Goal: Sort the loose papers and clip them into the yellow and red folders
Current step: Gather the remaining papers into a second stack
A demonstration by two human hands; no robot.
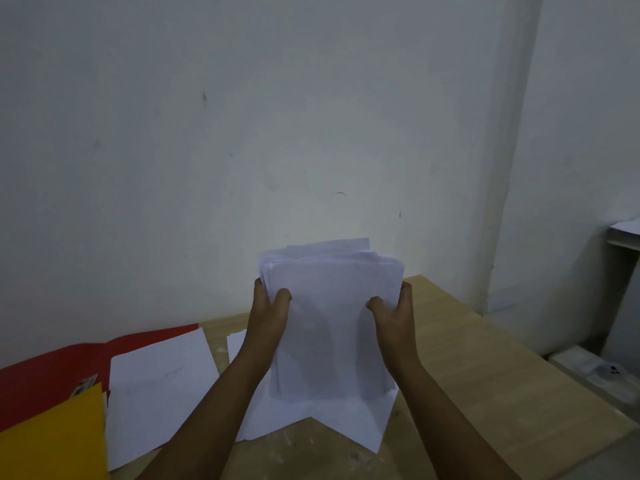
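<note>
Squaring the paper stack (332, 317) upright over the table (485, 375).
My left hand (268, 313) and right hand (393, 315) pinch its side edges to even it; red folder (45, 372) and yellow folder (52, 438) lie left of the stack.

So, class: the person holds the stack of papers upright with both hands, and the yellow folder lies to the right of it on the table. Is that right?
Not quite. The head view shows the yellow folder to the left of the stack of papers, overlapping the red folder. The rest stands: the left hand and right hand hold the stack upright over the table.
</note>
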